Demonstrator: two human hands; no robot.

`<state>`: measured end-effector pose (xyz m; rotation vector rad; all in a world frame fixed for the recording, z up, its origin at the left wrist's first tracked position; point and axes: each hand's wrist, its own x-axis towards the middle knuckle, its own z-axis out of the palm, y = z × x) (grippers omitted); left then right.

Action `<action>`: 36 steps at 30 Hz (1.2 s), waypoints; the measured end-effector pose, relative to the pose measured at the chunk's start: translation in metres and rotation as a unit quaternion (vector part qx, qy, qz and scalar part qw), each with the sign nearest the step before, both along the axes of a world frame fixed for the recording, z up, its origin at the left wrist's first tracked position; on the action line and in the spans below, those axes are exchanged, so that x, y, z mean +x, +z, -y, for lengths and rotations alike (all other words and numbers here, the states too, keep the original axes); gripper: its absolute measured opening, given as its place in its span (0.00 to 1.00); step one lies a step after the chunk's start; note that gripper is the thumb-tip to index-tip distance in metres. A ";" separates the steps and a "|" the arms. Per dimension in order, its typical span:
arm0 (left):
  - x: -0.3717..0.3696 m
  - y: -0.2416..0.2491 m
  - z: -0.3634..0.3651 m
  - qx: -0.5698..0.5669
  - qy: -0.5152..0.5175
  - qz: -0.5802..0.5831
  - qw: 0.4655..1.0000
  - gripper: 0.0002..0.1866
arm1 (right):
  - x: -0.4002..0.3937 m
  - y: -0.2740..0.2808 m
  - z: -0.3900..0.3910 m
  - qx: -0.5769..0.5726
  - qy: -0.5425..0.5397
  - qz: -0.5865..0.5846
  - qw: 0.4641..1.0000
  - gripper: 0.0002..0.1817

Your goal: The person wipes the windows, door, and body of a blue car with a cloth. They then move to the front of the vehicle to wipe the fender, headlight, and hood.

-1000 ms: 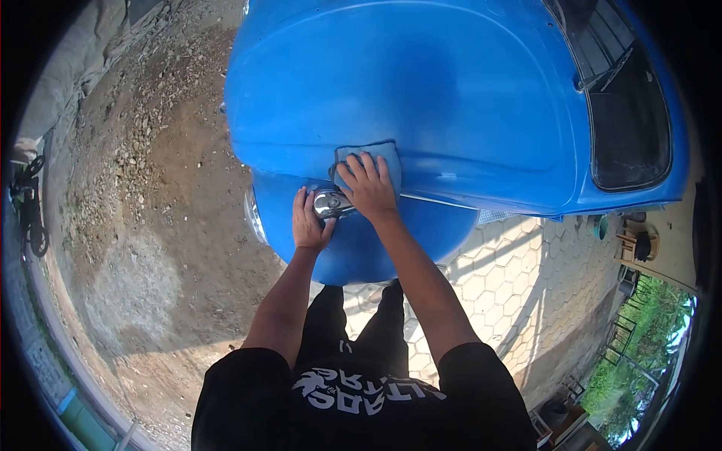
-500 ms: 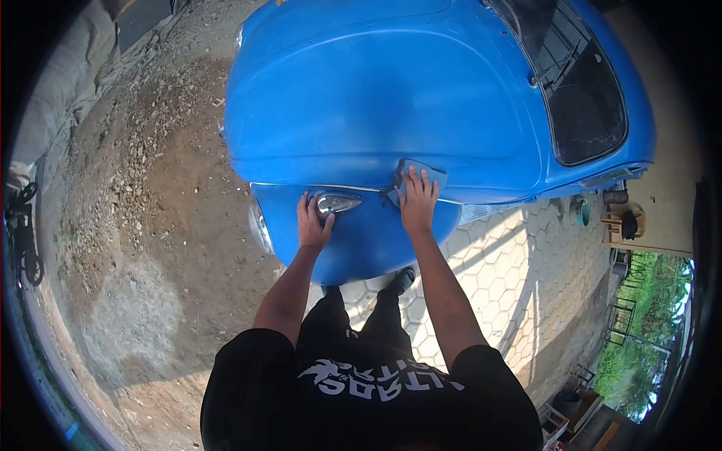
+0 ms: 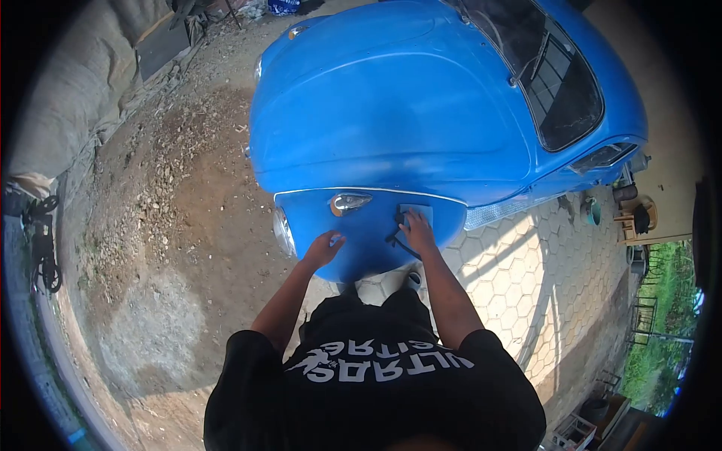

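Right hand (image 3: 418, 228) covers most of the cloth (image 3: 418, 213); only its upper edge shows. Car (image 3: 421, 113): rear cut off by the top right frame edge. Items at far right and lower right of frame too small and warped to identify.

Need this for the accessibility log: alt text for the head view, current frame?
A person's right hand presses a blue cloth on a blue car fender while the left hand rests flat below a chrome light. Dirt ground lies at left, hexagonal paving at right.
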<state>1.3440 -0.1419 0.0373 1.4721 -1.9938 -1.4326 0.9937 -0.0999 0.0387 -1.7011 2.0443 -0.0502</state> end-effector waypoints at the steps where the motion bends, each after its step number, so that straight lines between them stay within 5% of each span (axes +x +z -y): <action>1: 0.000 0.002 -0.008 0.019 0.010 -0.005 1.000 0.25 | 0.006 0.005 -0.007 0.023 0.007 -0.006 1.000 0.37; 9: -0.023 -0.002 -0.052 0.053 0.029 0.016 0.998 0.26 | -0.003 -0.005 -0.013 0.104 0.062 -0.030 0.992 0.52; 17: -0.032 0.004 -0.096 0.079 0.083 0.040 0.993 0.27 | -0.010 -0.025 -0.025 -0.010 0.070 -0.086 0.994 0.41; 24: -0.013 0.006 -0.132 0.128 0.166 0.049 0.977 0.27 | -0.021 -0.055 0.006 -0.099 -0.211 -0.002 0.973 0.36; 27: -0.002 -0.013 -0.143 0.152 0.200 0.020 0.968 0.25 | 0.025 -0.051 -0.001 -0.161 -0.167 -0.066 0.970 0.35; 30: 0.003 -0.012 -0.151 0.175 0.221 -0.011 0.959 0.25 | 0.044 -0.041 -0.021 -0.213 0.217 0.036 0.952 0.34; 33: 0.019 -0.025 -0.143 0.173 0.199 -0.007 0.965 0.26 | 0.030 -0.056 -0.007 -0.184 0.304 0.150 0.923 0.35; 36: 0.027 -0.006 -0.125 0.157 0.187 0.010 0.970 0.25 | 0.022 -0.042 0.002 -0.217 -0.091 -0.024 0.972 0.38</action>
